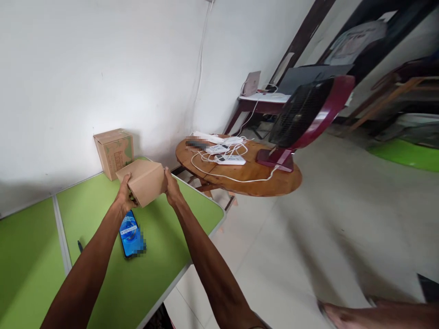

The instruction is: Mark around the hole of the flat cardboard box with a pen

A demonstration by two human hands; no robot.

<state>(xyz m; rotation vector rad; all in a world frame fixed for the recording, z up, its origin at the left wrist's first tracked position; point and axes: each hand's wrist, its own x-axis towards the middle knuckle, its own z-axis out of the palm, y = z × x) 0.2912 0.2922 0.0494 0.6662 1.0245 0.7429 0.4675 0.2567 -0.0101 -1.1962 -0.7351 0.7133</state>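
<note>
A plain brown cardboard box point(144, 180) is held tilted above the green table point(151, 274). My left hand point(125, 196) grips its left end and my right hand point(171, 187) presses its right side. A second cardboard box point(115, 153) with green print stands on the table against the white wall, just behind the held one. A smartphone point(130, 235) with a lit blue screen lies flat on the table below my left wrist.
A dark pen point(80, 246) lies left of the phone. A round wooden table point(240, 176) to the right carries white power strips, cables and a dark red fan point(305, 119). A desk with a monitor stands behind. Bare floor spreads right; someone's foot shows bottom right.
</note>
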